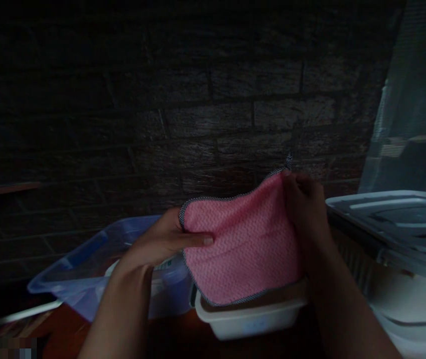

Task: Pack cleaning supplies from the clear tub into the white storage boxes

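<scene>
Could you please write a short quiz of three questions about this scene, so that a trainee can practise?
1. True or false: both hands hold the pink cloth.
2. Which container is directly under the cloth's lower edge? A) the white tub B) the blue bin C) the lidded box
3. Fill in: the right hand pinches the cloth at its upper ____.

Key
1. True: the left hand grips the upper left corner with the thumb across the front, and the right hand holds the other one.
2. A. The blue bin lies to the left, the lidded box to the right.
3. Corner.
</scene>
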A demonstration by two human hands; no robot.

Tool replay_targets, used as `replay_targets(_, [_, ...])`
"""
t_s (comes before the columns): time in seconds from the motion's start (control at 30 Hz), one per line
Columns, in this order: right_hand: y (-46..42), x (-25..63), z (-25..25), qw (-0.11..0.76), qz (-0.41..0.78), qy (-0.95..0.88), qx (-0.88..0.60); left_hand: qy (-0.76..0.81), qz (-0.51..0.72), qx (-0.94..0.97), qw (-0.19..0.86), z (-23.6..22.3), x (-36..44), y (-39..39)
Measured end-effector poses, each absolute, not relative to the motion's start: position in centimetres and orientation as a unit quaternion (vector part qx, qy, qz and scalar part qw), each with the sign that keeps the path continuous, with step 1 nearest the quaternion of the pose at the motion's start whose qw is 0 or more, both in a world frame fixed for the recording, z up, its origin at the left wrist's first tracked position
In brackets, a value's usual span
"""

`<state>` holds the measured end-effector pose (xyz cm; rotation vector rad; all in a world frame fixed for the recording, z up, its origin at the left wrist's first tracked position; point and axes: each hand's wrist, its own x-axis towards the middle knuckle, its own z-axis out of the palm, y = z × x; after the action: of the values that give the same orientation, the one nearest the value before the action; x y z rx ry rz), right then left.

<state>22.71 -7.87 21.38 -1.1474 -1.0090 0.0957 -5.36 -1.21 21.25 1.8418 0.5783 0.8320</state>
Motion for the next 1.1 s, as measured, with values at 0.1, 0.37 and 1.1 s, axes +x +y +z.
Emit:
replay_targets(0.1, [-7.7, 23.1, 21.1, 0.726, 0.06, -0.455, -0.512, 0.24, 0.335, 0.763, 0.498, 21.0, -5.7, -0.9])
replay_targets(0.37, [-6.8, 23.1, 20.4, 0.713, 0.088, -0.478, -0.505, 0.283, 0.512, 0.589, 0.557, 21.2, -5.0, 0.1])
replay_targets(1.1, [-6.2, 21.1, 19.6, 0.65, 0.339, -0.577, -0.36, 0.261, 0.544, 0.54, 0.587, 22.1, -5.2, -1.3])
